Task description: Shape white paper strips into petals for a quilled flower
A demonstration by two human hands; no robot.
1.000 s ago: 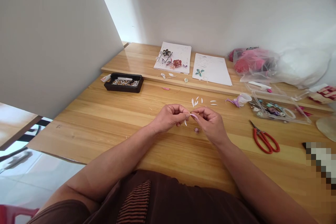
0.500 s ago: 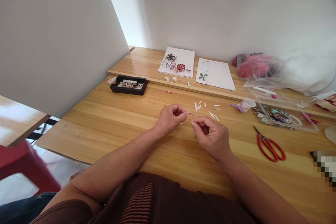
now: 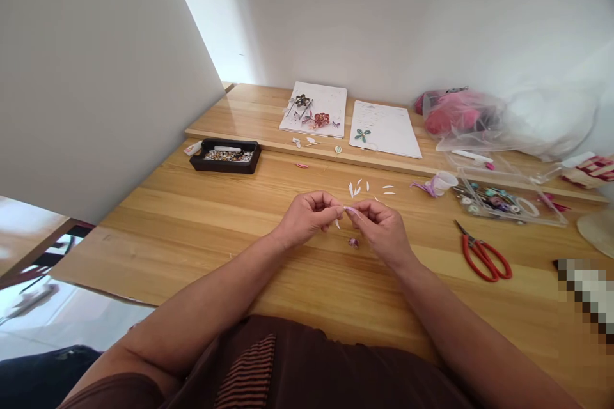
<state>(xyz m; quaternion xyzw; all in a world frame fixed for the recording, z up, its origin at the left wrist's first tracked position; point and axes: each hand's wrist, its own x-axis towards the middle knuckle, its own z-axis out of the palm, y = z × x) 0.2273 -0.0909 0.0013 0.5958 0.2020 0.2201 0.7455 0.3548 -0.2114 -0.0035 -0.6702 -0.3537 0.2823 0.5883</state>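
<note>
Close together over the wooden table [image 3: 215, 217], both hands meet at a short light-purple strand [image 3: 352, 210]. My left hand [image 3: 311, 218] pinches its left end between thumb and forefinger. At the other end, my right hand [image 3: 381, 227] is closed on the strand, its fingertips nearly touching the left ones. A white leaf-shaped piece [image 3: 337, 224] shows just under my left fingertips; whether it is held I cannot tell. Below the right fingers lies a small dark-purple bundle [image 3: 354, 243]. Several white petal-shaped pieces [image 3: 355, 190] are scattered beyond the hands.
Red-handled pliers [image 3: 484, 255] lie to the right. Behind them are a clear box [image 3: 542, 214] of beads and a white cup [image 3: 446, 180] with purple ribbon. A black tray [image 3: 225, 165] of beads sits left. Paper sheets [image 3: 391, 134] with flower ornaments rest on the raised shelf.
My right hand has moved up and left to my left hand and closed on the strand. The small purple bundle now shows below it. The view has shifted slightly.
</note>
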